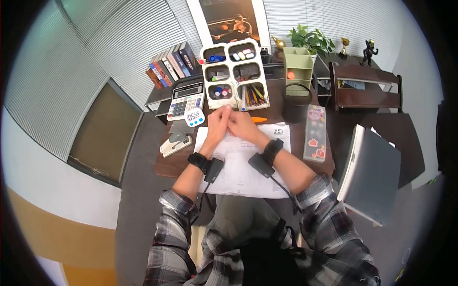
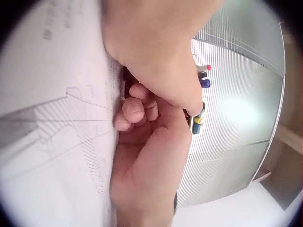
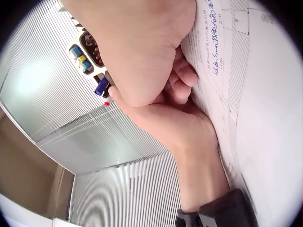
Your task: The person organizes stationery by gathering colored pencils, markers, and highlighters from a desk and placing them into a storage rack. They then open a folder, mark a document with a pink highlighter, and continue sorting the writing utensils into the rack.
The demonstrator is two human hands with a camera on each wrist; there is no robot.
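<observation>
My left hand [image 1: 218,125] and right hand [image 1: 244,127] are folded together over the upper part of a printed paper sheet [image 1: 238,164]. Both wrist views show loosely bent fingers [image 2: 133,109] tucked between the palms, with no object visible among them. Line drawings and handwriting [image 3: 216,35] cover parts of the sheet. Just beyond the hands lies an orange, pen-like thing [image 1: 259,119]. A white organizer [image 1: 234,107] with pens, pencils and erasers stands behind them. To the left are a digital timer [image 1: 194,117] and a stapler [image 1: 176,145].
A calculator [image 1: 185,102] sits at the desk's left, below a row of books [image 1: 171,64]. On the right are a dark round container [image 1: 295,108], a green holder [image 1: 298,59] and a stickered pencil case [image 1: 314,136]. A large dark folder [image 1: 374,171] stands beyond the desk's right edge.
</observation>
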